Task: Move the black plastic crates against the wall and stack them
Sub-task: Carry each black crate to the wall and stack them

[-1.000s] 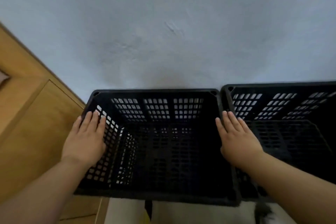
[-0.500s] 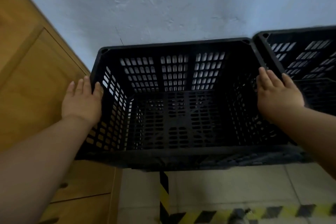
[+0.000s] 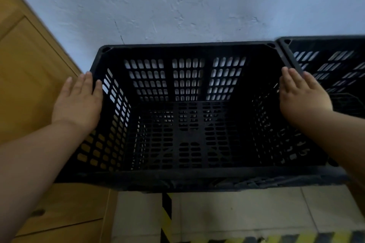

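A black slotted plastic crate [image 3: 187, 45] fills the middle of the head view, empty, its far rim close to the pale blue wall [image 3: 177, 6]. It stands well above the floor; what carries it is hidden. My left hand [image 3: 78, 102] lies flat against the crate's left side rim, fingers straight and together. On the right side rim my right hand [image 3: 302, 94] presses the same way. Both thumbs are hidden. A second black crate [image 3: 331, 61] stands right beside it at about the same height, touching at the rims.
A wooden cabinet [image 3: 29, 85] runs along the left, close to the crate's left side. Below the crate lies a light tiled floor [image 3: 237, 209] marked with yellow-and-black hazard tape [image 3: 166, 213].
The view has tipped down and pulled back, so the crate's inside and the floor now show. Both hands stay flat on the side rims, and the crate keeps its place by the wall.
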Motion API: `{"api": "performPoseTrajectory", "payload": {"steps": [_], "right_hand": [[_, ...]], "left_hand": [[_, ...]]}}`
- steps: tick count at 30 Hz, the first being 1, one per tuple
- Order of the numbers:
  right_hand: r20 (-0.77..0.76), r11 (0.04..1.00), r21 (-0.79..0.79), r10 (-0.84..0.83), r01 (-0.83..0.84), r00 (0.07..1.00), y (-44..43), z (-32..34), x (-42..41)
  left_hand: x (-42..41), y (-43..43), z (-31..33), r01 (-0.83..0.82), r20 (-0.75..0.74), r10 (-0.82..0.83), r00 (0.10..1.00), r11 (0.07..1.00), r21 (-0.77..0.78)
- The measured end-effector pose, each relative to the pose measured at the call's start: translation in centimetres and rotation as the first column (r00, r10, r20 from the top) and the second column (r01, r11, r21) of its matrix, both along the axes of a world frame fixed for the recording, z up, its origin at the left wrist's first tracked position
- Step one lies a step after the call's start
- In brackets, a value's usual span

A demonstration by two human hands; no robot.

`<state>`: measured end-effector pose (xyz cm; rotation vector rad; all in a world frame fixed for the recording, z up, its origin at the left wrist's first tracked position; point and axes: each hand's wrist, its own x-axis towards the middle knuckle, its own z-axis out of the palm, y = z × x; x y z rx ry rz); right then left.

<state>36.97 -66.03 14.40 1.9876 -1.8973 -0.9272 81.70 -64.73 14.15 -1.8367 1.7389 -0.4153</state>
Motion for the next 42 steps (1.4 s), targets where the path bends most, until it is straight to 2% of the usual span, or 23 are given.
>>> {"api": "performPoseTrajectory", "payload": {"steps": [6,16,23,32,37,40,42], "right_hand": [[-0.051,0.998,0.054,0.033,-0.03,0.998,-0.3,0.4,-0.6],[-0.131,0.996,-0.033,0.075,-0.08,0.989,0.3,-0.8,-0.9],[-0.07,0.985,-0.062,0.16,-0.164,0.985,-0.2,-1.9,-1.7],[-0.025,0.996,-0.075,0.056,-0.058,0.998,0.6,-2.1,-0.2],[0.048,0.997,-0.075,0.021,-0.017,0.999,0.9,-1.9,0.1],[0.035,0.997,-0.069,0.031,-0.029,0.999,1.1,-1.3,0.6],[0.098,0.996,-0.087,0.012,-0.004,0.995,1.2,-1.5,0.4]], "left_hand": [[-0.8,-0.1,-0.4,0.011,-0.049,-0.012,0.999,1.0,-0.026],[-1.5,0.4,-1.1,0.023,-0.133,-0.031,0.991,0.998,-0.055],[-1.3,0.6,-1.5,0.04,-0.154,-0.053,0.987,0.995,-0.088],[0.3,0.1,-1.7,0.059,-0.097,-0.067,0.993,0.995,-0.074],[1.2,-0.1,-2.4,0.078,-0.153,-0.096,0.984,0.989,-0.123],[1.7,-0.2,-3.0,0.116,-0.141,-0.137,0.981,0.983,-0.145],[2.0,-0.2,-3.1,0.119,-0.143,-0.142,0.98,0.98,-0.158]]}}
